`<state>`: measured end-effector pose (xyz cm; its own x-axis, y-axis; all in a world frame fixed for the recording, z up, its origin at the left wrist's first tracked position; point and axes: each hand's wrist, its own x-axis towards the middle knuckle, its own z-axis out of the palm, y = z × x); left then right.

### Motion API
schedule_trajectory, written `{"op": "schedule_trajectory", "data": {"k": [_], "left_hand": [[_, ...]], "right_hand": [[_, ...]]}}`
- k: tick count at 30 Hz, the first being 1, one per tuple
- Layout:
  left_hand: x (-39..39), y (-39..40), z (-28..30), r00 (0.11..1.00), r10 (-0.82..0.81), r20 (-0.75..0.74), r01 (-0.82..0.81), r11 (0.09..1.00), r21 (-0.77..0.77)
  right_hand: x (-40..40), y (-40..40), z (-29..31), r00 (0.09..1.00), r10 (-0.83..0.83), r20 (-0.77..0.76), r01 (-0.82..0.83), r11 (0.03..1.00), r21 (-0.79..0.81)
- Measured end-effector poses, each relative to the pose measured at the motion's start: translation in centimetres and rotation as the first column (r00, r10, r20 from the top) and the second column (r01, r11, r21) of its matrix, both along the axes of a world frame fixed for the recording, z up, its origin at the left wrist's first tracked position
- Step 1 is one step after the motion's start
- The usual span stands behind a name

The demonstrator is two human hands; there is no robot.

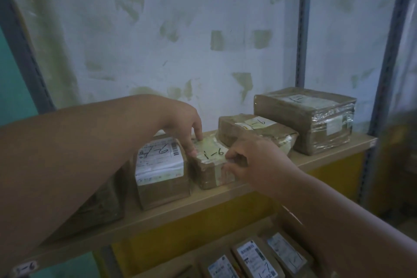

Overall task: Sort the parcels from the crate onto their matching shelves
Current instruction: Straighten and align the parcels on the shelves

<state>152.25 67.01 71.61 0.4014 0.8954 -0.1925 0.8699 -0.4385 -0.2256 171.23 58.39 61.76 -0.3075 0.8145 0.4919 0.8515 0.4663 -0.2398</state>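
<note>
A small brown parcel [208, 162] with "1-6" written on its pale label lies on the wooden shelf [203, 201]. My left hand [185, 124] reaches over from the left and its fingertips press on the parcel's far-left top edge. My right hand [250, 158] comes from the lower right and grips the parcel's right side. The shelf's front edge bears a tag reading "1-6" [26, 267] at the far left.
On the same shelf stand a parcel with a white label [161, 171] to the left, a dark parcel [99, 205] under my left arm, and two taped parcels [255, 134] [304, 119] to the right. Several labelled parcels [255, 259] lie on the shelf below. Grey uprights [303, 25] frame the rack.
</note>
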Motion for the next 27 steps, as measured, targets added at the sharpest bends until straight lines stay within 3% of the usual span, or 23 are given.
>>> {"op": "schedule_trajectory", "data": {"k": [4, 8, 13, 19, 27], "left_hand": [[0.1, 0.0, 0.7, 1.0, 0.014, 0.01, -0.013, 1.0, -0.019], [1.4, 0.6, 1.7, 1.0, 0.009, 0.024, -0.011, 0.999, 0.047], [5.3, 1.7, 1.7, 1.0, -0.012, 0.025, 0.011, 0.999, 0.047], [9.2, 3.9, 1.0, 0.994, 0.093, -0.051, -0.093, 0.996, 0.004], [10.2, 4.1, 0.5, 0.981, 0.187, -0.056, -0.189, 0.982, -0.027]], "right_hand": [[1.0, 0.1, 0.3, 1.0, 0.014, -0.019, -0.013, 0.999, 0.052], [5.1, 0.6, 1.1, 0.992, -0.084, -0.099, 0.094, 0.99, 0.107], [10.6, 2.0, 1.6, 0.976, -0.215, -0.009, 0.216, 0.976, 0.028], [12.2, 4.0, 1.0, 0.987, -0.107, 0.123, 0.111, 0.993, -0.03], [12.5, 4.5, -0.1, 0.995, 0.035, 0.088, -0.035, 0.999, -0.002]]}}
